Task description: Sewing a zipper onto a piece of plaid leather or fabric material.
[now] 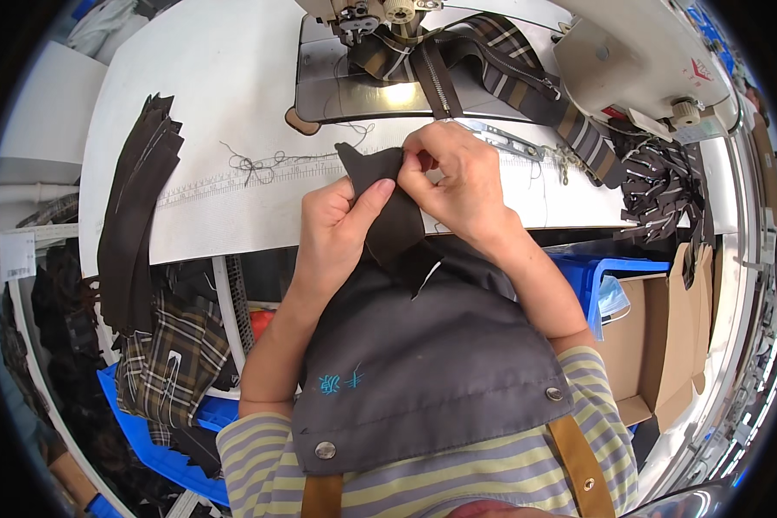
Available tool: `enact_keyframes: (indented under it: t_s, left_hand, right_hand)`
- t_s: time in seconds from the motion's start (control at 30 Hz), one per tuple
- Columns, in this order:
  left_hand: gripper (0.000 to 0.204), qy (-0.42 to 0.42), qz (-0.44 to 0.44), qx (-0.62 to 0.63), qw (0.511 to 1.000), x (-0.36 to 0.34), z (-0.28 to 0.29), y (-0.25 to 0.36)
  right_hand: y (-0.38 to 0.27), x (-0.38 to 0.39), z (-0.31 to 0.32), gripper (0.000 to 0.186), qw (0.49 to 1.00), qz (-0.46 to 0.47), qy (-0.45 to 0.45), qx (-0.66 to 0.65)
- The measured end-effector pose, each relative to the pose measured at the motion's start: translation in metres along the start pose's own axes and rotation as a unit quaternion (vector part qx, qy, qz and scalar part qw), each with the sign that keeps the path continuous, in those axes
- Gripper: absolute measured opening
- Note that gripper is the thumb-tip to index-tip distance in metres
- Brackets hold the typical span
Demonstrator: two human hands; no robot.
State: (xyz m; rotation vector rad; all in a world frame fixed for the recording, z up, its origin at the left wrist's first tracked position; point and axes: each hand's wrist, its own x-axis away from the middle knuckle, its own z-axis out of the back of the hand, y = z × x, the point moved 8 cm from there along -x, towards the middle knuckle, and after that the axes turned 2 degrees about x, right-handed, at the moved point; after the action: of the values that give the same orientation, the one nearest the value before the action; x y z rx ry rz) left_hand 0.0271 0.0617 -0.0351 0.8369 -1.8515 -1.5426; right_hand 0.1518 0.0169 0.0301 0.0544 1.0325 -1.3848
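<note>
A dark brown fabric strip (pixel 399 217) is held up over the table's front edge, its lower end hanging against my apron. My left hand (pixel 341 216) grips it with the thumb laid on top. My right hand (pixel 459 177) pinches the strip's upper right edge between thumb and fingertips. Just beyond my hands, a dark zipper piece (pixel 440 82) with metal teeth lies under the sewing machine head (pixel 380 17), together with striped plaid fabric (pixel 501 39). Metal thread snips (pixel 505 138) rest to the right of my right hand.
A stack of dark fabric strips (pixel 138 207) hangs over the table's left edge. More cut pieces (pixel 665 186) are heaped at the right end. Loose thread (pixel 259 164) lies by the printed ruler (pixel 207 192). Below are plaid fabric (pixel 173 354), a blue bin (pixel 587 268) and a cardboard box (pixel 656 337).
</note>
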Motion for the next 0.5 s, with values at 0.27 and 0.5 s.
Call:
enact_keyframes:
  t_s: [0.27,0.5]
  left_hand:
    - [0.019,0.011,0.005,-0.033,0.999,0.001,-0.002,0.001]
    - [0.022,0.043,-0.024,-0.203,0.978,0.018,0.001,0.035]
  right_hand:
    - [0.003,0.005,-0.002,0.011,1.0,-0.005,0.027,-0.008]
    - [0.043,-0.021,0.043,0.007,0.977,-0.184,0.079,0.072]
